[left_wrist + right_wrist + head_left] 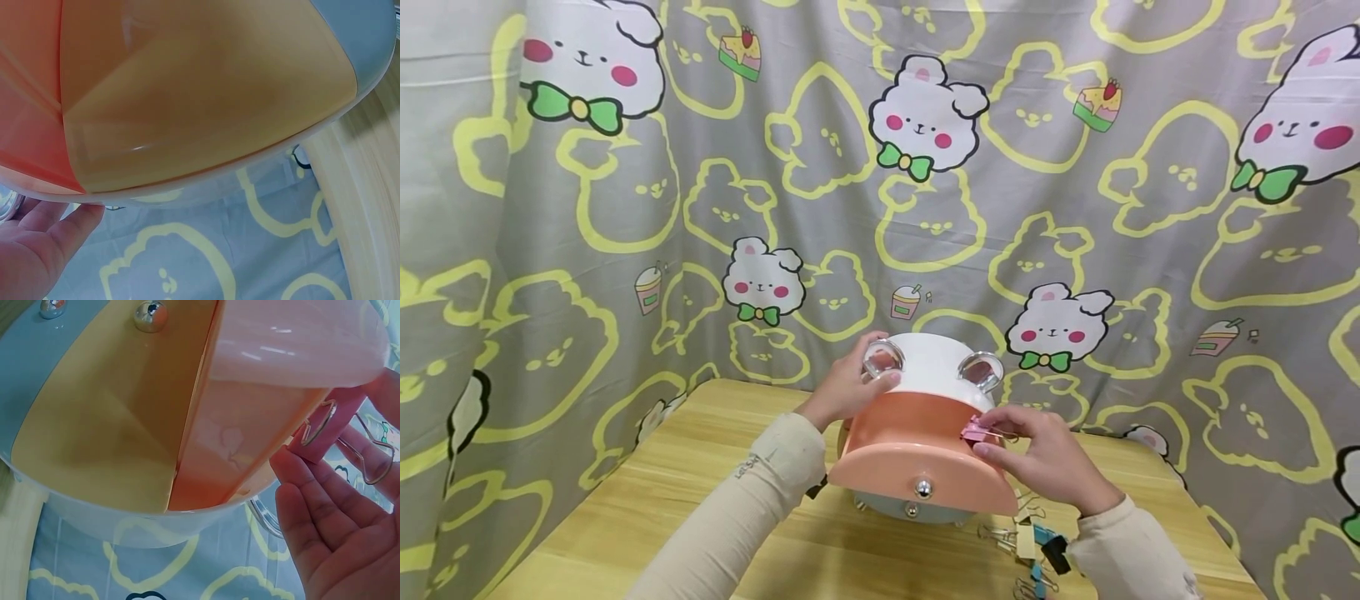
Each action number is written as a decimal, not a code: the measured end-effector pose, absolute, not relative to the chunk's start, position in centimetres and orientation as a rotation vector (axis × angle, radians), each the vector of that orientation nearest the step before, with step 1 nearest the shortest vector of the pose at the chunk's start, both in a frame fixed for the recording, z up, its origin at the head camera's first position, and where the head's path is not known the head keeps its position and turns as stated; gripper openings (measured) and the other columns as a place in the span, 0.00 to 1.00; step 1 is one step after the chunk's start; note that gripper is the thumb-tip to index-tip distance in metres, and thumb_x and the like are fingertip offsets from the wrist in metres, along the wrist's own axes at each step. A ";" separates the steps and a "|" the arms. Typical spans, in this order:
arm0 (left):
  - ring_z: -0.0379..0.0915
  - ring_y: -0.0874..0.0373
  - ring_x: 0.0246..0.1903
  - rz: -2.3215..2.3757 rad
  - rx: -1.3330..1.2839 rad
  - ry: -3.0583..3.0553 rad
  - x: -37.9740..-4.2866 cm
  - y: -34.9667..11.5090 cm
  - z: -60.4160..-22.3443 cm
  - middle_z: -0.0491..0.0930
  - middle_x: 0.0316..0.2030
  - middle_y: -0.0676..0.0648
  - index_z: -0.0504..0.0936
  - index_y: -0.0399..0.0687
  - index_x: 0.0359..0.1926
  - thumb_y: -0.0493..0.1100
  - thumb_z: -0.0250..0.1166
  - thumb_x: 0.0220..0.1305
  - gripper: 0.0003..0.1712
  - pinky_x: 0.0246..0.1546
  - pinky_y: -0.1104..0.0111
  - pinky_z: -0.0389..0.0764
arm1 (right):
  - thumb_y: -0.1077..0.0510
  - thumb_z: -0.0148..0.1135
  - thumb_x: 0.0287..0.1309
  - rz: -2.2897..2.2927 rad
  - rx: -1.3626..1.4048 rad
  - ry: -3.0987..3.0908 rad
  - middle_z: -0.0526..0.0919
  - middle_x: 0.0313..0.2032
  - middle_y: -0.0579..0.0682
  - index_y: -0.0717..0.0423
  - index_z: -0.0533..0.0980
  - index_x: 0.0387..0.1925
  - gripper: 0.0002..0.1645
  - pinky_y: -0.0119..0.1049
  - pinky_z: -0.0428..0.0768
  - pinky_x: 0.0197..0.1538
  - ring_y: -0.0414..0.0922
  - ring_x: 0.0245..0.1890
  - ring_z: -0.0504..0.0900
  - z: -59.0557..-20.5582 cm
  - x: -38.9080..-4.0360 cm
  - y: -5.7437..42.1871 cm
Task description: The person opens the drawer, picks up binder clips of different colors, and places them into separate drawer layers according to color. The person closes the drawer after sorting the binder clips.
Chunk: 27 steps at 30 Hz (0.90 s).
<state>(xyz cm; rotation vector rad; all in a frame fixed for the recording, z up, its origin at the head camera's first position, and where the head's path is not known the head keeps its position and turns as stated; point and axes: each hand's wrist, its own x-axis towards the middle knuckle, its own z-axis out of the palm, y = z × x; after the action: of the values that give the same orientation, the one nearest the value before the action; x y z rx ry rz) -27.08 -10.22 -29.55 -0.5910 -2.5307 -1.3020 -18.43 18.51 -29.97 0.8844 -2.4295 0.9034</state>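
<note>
A small drawer box shaped like an animal head, with a white top (928, 362) and two shiny silver ears (981, 371), stands on the table. Its orange top drawer (880, 471) is pulled out. My left hand (850, 379) grips the box's upper left side by an ear, thumb in front and fingers behind. With my right hand (1048, 458) I pinch a pink binder clip (328, 428) at the drawer's right edge; its wire handles stick out among my fingers. Below, in the right wrist view, a yellow drawer (106, 419) and a blue one (44, 369) are closed.
Several binder clips lie on the wooden table (700, 483) right of the box, among them a yellow clip (1025, 542) and a black clip (1056, 554). A grey curtain (842, 217) with cartoon rabbits hangs behind and at both sides.
</note>
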 end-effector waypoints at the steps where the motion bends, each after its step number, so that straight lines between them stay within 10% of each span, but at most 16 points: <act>1: 0.73 0.48 0.47 -1.298 -0.591 -2.532 -27.1 -10.2 -29.6 0.76 0.49 0.42 0.60 0.64 0.69 0.57 0.65 0.61 0.38 0.49 0.50 0.73 | 0.51 0.71 0.55 0.906 0.883 -2.434 0.83 0.38 0.33 0.42 0.81 0.41 0.11 0.39 0.81 0.42 0.36 0.39 0.83 -30.0 -18.5 18.5; 27: 0.73 0.48 0.46 -1.308 -0.596 -2.527 -27.1 -10.2 -29.6 0.76 0.49 0.43 0.60 0.62 0.69 0.57 0.65 0.61 0.38 0.49 0.51 0.73 | 0.52 0.72 0.54 0.964 0.894 -2.501 0.85 0.40 0.42 0.48 0.82 0.43 0.14 0.36 0.81 0.40 0.42 0.40 0.85 -29.9 -18.8 17.5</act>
<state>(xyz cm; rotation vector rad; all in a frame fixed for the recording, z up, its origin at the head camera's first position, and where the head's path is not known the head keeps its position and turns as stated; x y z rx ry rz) -27.07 -10.20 -29.56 -0.5959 -2.5270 -1.3084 -18.84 17.51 -29.95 0.8941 -2.5015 0.9643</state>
